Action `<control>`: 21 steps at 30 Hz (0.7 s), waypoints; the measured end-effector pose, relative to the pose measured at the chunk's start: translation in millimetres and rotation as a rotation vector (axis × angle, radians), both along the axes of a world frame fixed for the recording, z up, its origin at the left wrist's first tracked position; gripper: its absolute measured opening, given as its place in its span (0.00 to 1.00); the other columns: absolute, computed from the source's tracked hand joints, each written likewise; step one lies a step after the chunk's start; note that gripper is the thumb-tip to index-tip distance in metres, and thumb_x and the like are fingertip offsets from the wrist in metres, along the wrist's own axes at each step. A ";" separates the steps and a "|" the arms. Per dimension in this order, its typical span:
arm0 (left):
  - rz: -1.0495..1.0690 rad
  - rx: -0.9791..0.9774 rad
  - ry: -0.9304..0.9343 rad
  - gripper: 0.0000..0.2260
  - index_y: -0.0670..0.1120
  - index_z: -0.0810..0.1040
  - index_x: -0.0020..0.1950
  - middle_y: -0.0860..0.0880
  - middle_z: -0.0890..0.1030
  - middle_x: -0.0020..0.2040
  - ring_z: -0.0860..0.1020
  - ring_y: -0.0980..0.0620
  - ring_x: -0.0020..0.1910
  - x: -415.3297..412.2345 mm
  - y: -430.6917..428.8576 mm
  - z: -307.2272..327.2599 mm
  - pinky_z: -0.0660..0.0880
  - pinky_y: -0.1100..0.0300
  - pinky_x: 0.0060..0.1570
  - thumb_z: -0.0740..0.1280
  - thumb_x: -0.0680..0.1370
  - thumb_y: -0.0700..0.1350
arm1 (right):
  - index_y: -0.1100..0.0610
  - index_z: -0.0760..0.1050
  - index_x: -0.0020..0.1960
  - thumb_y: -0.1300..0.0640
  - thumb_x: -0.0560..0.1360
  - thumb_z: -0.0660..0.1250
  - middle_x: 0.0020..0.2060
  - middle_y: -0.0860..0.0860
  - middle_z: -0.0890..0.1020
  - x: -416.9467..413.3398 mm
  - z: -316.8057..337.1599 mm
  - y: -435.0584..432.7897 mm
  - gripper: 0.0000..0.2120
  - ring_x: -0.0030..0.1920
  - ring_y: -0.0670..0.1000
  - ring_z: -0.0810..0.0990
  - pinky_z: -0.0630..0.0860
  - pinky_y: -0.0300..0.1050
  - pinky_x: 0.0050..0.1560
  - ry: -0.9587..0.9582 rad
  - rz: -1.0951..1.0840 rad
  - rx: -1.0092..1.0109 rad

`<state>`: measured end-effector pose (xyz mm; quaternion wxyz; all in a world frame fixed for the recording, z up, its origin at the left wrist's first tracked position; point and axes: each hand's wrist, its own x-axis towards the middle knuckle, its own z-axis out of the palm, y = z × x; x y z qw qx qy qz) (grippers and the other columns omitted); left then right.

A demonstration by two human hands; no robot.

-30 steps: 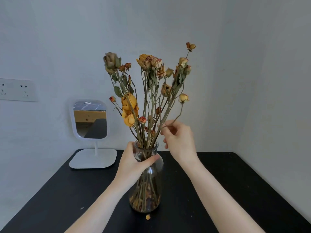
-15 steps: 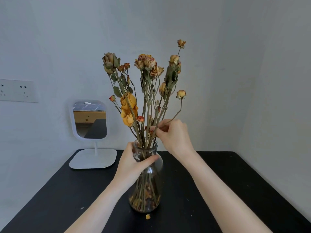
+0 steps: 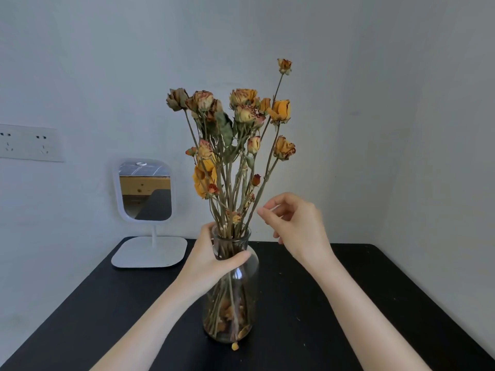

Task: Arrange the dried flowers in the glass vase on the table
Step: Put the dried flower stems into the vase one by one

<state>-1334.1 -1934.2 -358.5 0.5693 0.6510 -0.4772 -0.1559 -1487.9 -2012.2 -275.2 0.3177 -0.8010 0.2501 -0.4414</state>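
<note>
L hand [image 3: 211, 266] wraps the neck of the glass vase [image 3: 241, 298]. The thumb lies across the front just under the rim and the fingers go round the far side, so it's a firm hold w/ the palm against the glass on its left. The vase stands upright on the black table [image 3: 334, 303], its base below the grip. Inside, under the thumb, stems run down to a litter of dry petals and leaves at the bottom. Above the grip the dried flowers [image 3: 241, 162] fan up out of the mouth: yellow, orange and faded brown roses, plus a few green leaves. One thin stem w/ a small bud [image 3: 284, 66] tops the rest, up and right of the grip.

R hand [image 3: 297, 226] hovers just right of the stems, a bit above the vase rim and apart from the L hand. Its fingers are curled, w/ thumb and forefinger tips [image 3: 261, 212] brought together and pointing at the outermost stem (touching it or just shy of it, can't tell, nor whether anything is pinched between them).

Just in front of the vase base, a small yellow petal scrap [image 3: 235, 345] lies on the table. Further out, left of and behind the L hand, a white stand mirror [image 3: 144, 191] sits near the table's back edge. Beyond it, far left, is a white socket plate [image 3: 29, 143] on the wall.
</note>
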 end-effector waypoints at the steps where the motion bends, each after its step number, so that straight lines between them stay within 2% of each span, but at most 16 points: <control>1: 0.031 -0.016 -0.002 0.33 0.63 0.63 0.57 0.62 0.73 0.57 0.73 0.63 0.57 -0.1 -0.7 -1.4 0.71 0.65 0.53 0.75 0.58 0.63 | 0.48 0.74 0.42 0.52 0.73 0.69 0.36 0.50 0.80 -1.4 -1.7 -1.5 0.04 0.32 0.46 0.77 0.74 0.36 0.30 0.002 0.003 0.019; 3: 0.083 -0.035 -0.013 0.37 0.62 0.64 0.58 0.60 0.73 0.57 0.73 0.60 0.57 -0.6 -1.1 -2.7 0.71 0.61 0.55 0.76 0.54 0.66 | 0.50 0.75 0.45 0.52 0.73 0.68 0.37 0.50 0.80 -4.1 -5.9 -3.9 0.04 0.32 0.46 0.77 0.72 0.33 0.27 0.017 0.012 0.059; 6: 0.080 -0.040 0.002 0.37 0.66 0.63 0.57 0.64 0.74 0.54 0.74 0.64 0.54 -0.4 1.3 0.0 0.69 0.69 0.48 0.74 0.52 0.69 | 0.51 0.75 0.49 0.51 0.73 0.68 0.40 0.51 0.79 -7.4 -10.9 -6.3 0.07 0.35 0.47 0.77 0.71 0.30 0.25 0.038 0.049 0.127; 8: 0.068 -0.023 0.032 0.40 0.62 0.64 0.61 0.64 0.75 0.54 0.74 0.65 0.53 2.0 3.1 -0.3 0.69 0.69 0.48 0.75 0.52 0.68 | 0.51 0.75 0.52 0.51 0.73 0.68 0.42 0.52 0.79 -9.0 -13.2 -6.6 0.09 0.37 0.47 0.77 0.73 0.31 0.27 0.058 0.080 0.163; 11: 0.047 -0.006 0.066 0.35 0.62 0.64 0.60 0.64 0.76 0.53 0.74 0.66 0.53 4.7 6.3 -1.7 0.69 0.68 0.50 0.78 0.59 0.59 | 0.51 0.74 0.57 0.49 0.73 0.68 0.45 0.49 0.79 -9.3 -17.8 -5.8 0.14 0.41 0.45 0.77 0.76 0.33 0.36 0.128 0.150 0.182; 13: 0.036 -0.002 0.080 0.31 0.61 0.65 0.59 0.60 0.77 0.56 0.74 0.61 0.57 6.1 7.4 -3.0 0.70 0.63 0.56 0.78 0.63 0.51 | 0.50 0.72 0.61 0.47 0.73 0.68 0.50 0.46 0.78 -8.2 -22.7 -4.9 0.19 0.49 0.42 0.77 0.74 0.31 0.44 0.196 0.188 0.160; 15: 0.014 0.008 0.100 0.29 0.59 0.66 0.59 0.57 0.78 0.58 0.75 0.58 0.60 5.0 9.7 -1.5 0.70 0.59 0.60 0.78 0.64 0.48 | 0.50 0.71 0.64 0.46 0.72 0.68 0.54 0.44 0.77 -6.5 -26.8 -3.5 0.23 0.54 0.41 0.76 0.73 0.32 0.51 0.229 0.227 0.162; 18: -0.087 0.042 0.137 0.32 0.56 0.70 0.61 0.55 0.78 0.60 0.75 0.56 0.61 2.1 18.0 5.7 0.70 0.54 0.64 0.76 0.60 0.54 | 0.51 0.70 0.66 0.45 0.71 0.68 0.57 0.44 0.77 -3.8 -29.7 -2.8 0.25 0.56 0.42 0.75 0.73 0.37 0.58 0.228 0.263 0.179; 20: -0.173 0.032 0.196 0.34 0.54 0.71 0.63 0.55 0.79 0.60 0.75 0.57 0.61 2.6 24.3 11.4 0.70 0.55 0.63 0.75 0.59 0.58 | 0.52 0.71 0.65 0.43 0.71 0.68 0.55 0.45 0.78 -2.3 -29.4 -2.8 0.26 0.53 0.42 0.76 0.74 0.37 0.56 0.228 0.273 0.177; 21: -0.187 0.011 0.234 0.34 0.53 0.72 0.63 0.55 0.79 0.60 0.76 0.58 0.60 3.6 26.6 14.8 0.71 0.57 0.61 0.75 0.59 0.58 | 0.51 0.72 0.65 0.42 0.70 0.68 0.52 0.45 0.79 -1.1 -29.1 -3.1 0.25 0.50 0.42 0.76 0.74 0.35 0.51 0.226 0.275 0.170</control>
